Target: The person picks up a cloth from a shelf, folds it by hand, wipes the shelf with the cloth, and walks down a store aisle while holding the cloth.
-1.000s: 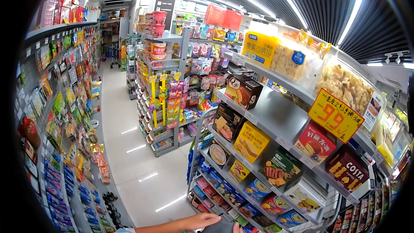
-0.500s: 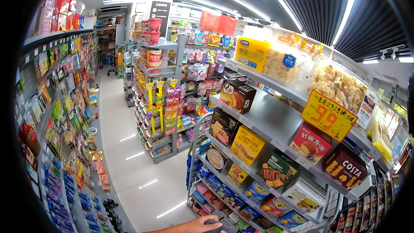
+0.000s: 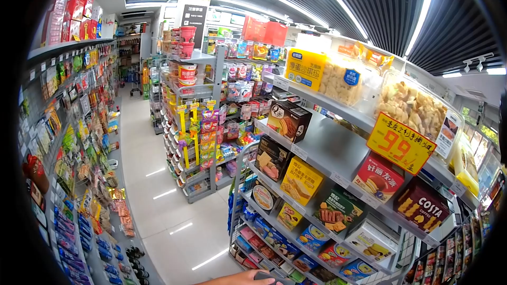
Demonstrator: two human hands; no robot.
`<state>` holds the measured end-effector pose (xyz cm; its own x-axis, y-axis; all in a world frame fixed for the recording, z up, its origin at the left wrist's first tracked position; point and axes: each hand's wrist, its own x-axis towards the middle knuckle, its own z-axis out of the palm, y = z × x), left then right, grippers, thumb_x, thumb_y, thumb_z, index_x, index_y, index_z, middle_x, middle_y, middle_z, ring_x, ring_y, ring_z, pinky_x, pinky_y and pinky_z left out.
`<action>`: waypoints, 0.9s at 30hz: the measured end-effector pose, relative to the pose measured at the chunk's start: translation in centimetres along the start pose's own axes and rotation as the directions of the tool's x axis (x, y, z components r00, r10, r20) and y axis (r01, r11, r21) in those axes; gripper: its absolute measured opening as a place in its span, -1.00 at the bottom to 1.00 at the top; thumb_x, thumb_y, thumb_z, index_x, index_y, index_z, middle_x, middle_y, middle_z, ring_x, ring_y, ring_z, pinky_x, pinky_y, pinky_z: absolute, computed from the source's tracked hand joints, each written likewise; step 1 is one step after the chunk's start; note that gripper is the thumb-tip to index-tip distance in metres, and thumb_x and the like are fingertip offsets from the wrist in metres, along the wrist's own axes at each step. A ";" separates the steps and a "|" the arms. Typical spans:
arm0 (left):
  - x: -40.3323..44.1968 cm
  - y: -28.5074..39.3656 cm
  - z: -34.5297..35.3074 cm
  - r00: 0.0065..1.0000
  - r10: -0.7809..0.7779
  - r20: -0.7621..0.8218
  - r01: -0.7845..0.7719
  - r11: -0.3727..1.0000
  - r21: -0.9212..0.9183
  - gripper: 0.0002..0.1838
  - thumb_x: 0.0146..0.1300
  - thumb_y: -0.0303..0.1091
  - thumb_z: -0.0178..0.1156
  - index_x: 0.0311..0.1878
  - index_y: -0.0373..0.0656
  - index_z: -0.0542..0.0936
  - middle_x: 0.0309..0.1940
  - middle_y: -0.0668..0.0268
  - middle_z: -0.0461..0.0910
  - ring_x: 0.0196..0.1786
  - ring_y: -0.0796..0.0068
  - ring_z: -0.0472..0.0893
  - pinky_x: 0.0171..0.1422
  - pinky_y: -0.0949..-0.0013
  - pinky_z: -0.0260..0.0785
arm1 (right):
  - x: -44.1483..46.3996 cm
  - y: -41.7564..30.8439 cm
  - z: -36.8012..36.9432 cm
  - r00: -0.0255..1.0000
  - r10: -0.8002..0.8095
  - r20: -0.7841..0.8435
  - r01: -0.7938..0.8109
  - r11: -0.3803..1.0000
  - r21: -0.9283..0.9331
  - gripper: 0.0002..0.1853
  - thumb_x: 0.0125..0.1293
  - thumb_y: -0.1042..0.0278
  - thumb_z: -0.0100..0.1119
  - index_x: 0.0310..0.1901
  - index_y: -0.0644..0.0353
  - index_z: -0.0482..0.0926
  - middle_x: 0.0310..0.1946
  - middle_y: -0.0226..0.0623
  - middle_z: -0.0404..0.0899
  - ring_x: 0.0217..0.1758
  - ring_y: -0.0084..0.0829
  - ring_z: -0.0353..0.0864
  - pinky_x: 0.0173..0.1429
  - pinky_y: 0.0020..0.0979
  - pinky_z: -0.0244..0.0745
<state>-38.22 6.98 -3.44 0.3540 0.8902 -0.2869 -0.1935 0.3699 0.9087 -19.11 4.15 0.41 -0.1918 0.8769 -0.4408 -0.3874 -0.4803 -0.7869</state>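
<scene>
At the bottom edge, my left hand (image 3: 244, 278) reaches in from the left with its fingers closed on a dark grey object (image 3: 262, 275), cut off by the frame, so its kind does not show. My right hand is out of view. Nearest above the hand is the end of a grey shelf rack with boxed biscuits. On it sit a yellow cracker box (image 3: 301, 179), a green box (image 3: 338, 209), a red pie box (image 3: 378, 177) and a dark COSTA box (image 3: 422, 204).
Packets hang along the wall rack (image 3: 79, 126) on the left. A tiled aisle (image 3: 153, 179) runs back between it and a snack stand (image 3: 198, 137). A yellow price sign (image 3: 401, 142) juts out from the upper right shelf.
My left hand has sunk slightly lower in the view, and less of it shows. The view has shifted a little; the goods on the shelves stay put.
</scene>
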 end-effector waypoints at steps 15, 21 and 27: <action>2.4 -2.7 -1.5 0.995 0.095 0.006 -0.095 0.986 0.138 -0.55 0.44 -0.04 0.37 0.16 -0.22 0.66 0.00 0.30 0.72 0.09 0.50 0.64 0.26 0.37 0.49 | 0.6 0.3 -0.1 0.997 -0.061 -0.043 0.060 0.997 -0.042 -0.49 0.48 0.23 0.31 0.36 0.26 0.46 0.17 -0.22 0.62 0.15 -0.31 0.64 0.17 -0.30 0.61; 1.2 -0.3 -0.4 0.997 0.073 -0.008 -0.072 0.992 0.101 -0.52 0.48 0.00 0.31 0.20 -0.22 0.66 0.02 0.29 0.71 0.10 0.50 0.63 0.27 0.37 0.49 | 1.6 1.7 -1.2 0.998 -0.034 -0.059 0.035 0.999 0.013 -0.45 0.50 0.22 0.30 0.41 0.24 0.40 0.20 -0.20 0.60 0.17 -0.30 0.63 0.19 -0.28 0.61; 1.3 -1.2 -0.4 0.990 0.039 -0.132 -0.018 0.987 0.159 -0.45 0.52 0.09 0.23 0.24 -0.23 0.64 0.11 0.26 0.68 0.15 0.48 0.62 0.27 0.38 0.49 | 2.5 2.7 -1.9 0.995 -0.038 -0.094 0.040 0.999 0.017 -0.39 0.52 0.17 0.29 0.46 0.23 0.34 0.25 -0.17 0.57 0.21 -0.27 0.62 0.22 -0.26 0.61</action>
<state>-37.93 7.81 -5.05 0.2220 0.9312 -0.2889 -0.0522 0.3073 0.9502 -18.91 4.99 -3.70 -0.0912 0.8888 -0.4491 -0.4098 -0.4445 -0.7965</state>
